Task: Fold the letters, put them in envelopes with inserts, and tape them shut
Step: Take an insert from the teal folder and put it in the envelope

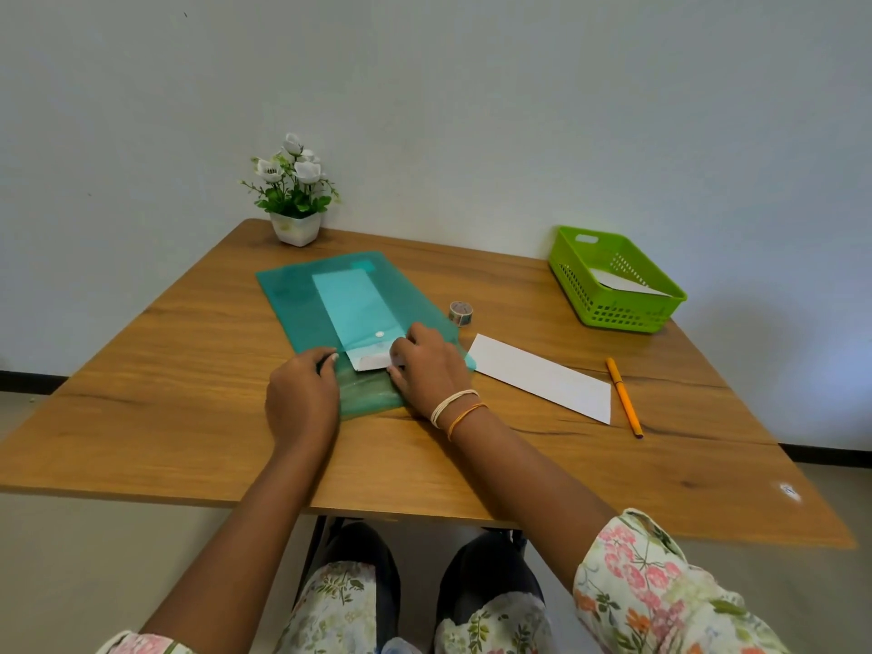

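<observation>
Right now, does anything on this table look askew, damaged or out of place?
Nothing looks damaged or spilled. The white envelope lies at a slant beside the orange pen, and a white paper leans tilted inside the green basket. Both hands, left hand and right hand, work a paper at the teal folder.

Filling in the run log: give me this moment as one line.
step: pulling paper from folder | left hand: holds teal folder | right hand: pinches white paper | waiting: envelope, tape roll
</observation>
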Available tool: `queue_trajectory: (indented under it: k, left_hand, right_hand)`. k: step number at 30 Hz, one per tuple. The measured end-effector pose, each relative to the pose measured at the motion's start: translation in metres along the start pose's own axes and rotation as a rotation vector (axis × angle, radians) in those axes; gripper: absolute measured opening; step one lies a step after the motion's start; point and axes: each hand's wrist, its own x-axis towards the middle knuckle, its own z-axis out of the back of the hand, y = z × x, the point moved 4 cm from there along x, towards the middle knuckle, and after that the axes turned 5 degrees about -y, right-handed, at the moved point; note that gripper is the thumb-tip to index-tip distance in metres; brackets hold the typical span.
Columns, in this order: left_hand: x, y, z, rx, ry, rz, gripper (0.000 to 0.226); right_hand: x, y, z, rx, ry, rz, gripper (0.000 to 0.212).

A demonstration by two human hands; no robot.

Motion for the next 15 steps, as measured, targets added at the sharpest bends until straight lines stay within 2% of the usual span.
queue_trajectory:
  k: [7,12,15]
  left_hand:
    - [-0.001,-0.005,-0.007,0.224,0.093,-0.108,0.017]
    - [-0.002,-0.009,-0.018,0.317,0.148,-0.273,0.015]
    - [-0.004,-0.005,-0.028,0.396,0.253,-0.308,0.032]
  right_hand:
    - [-0.021,-0.013,0.024,0.089,-0.179,0.07,0.02]
    - [-0.027,-0.037,0.043,0.281,-0.366,-0.104,0.023]
    - [-0.018,-0.047,0.062,0.374,-0.477,-0.139,0.037]
